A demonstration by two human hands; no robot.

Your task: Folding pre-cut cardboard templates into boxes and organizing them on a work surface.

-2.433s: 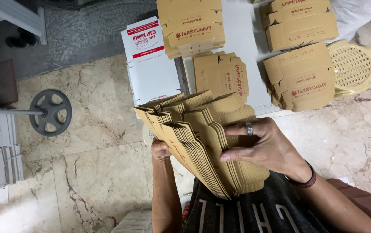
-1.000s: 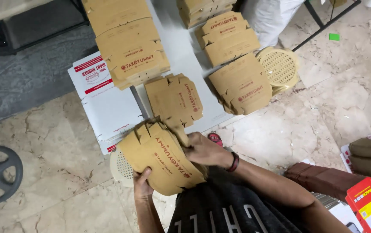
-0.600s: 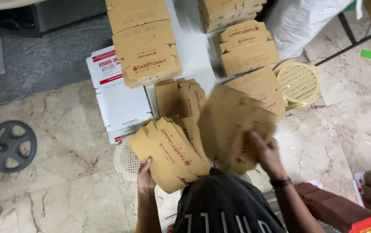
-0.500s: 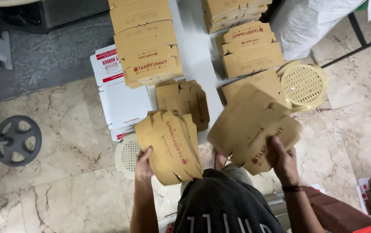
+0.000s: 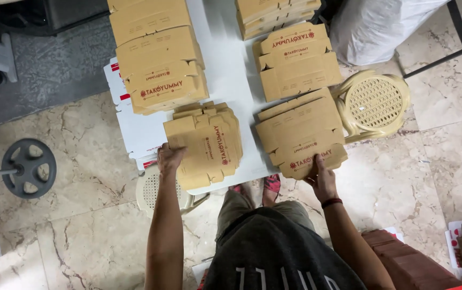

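Two stacks of flat brown cartons lie at the near edge of the white tabletop (image 5: pixel 225 80). Right stack (image 5: pixel 302 134) sits just ahead of my right hand (image 5: pixel 322 180), fingers apparently pressed on its near edge. Left stack (image 5: pixel 206 142), long axis running away from me, gripped at its left corner by my left hand (image 5: pixel 169 158).

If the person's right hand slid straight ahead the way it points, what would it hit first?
The right hand already rests on the near stack of flat brown cartons; beyond it likely comes the next carton stack.
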